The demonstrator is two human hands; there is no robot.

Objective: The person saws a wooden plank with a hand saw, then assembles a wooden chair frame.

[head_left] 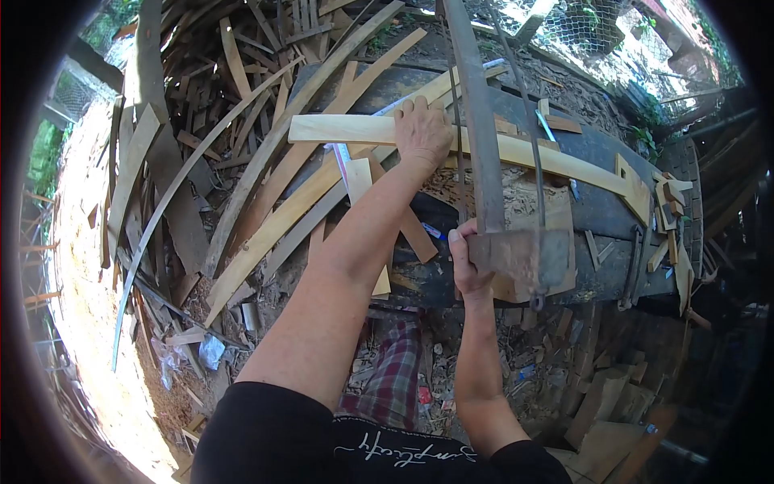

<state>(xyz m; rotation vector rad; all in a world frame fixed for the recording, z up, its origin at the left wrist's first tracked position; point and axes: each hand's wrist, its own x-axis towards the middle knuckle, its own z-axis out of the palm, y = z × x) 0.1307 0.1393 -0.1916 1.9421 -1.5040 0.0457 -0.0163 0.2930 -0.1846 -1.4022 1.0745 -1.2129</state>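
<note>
My left hand (423, 135) lies across a pale wooden board (343, 129), its fingers curled over the far edge. The board runs left to right over other strips on the dark bench (597, 137). My right hand (469, 262) is wrapped round the near end of a wooden frame saw (482, 137), with the thumb up along its side. The saw's long beam points away from me and crosses over the board just right of my left hand. Where the blade meets the wood, I cannot make out clearly.
Long curved planks (302, 105) lean at the left beside a heap of scrap wood (197, 105). A clamp (633, 266) hangs at the bench's right front edge near small offcuts (669, 202). A blue marker (435, 232) lies on the bench. Wood pieces (605, 403) litter the ground lower right.
</note>
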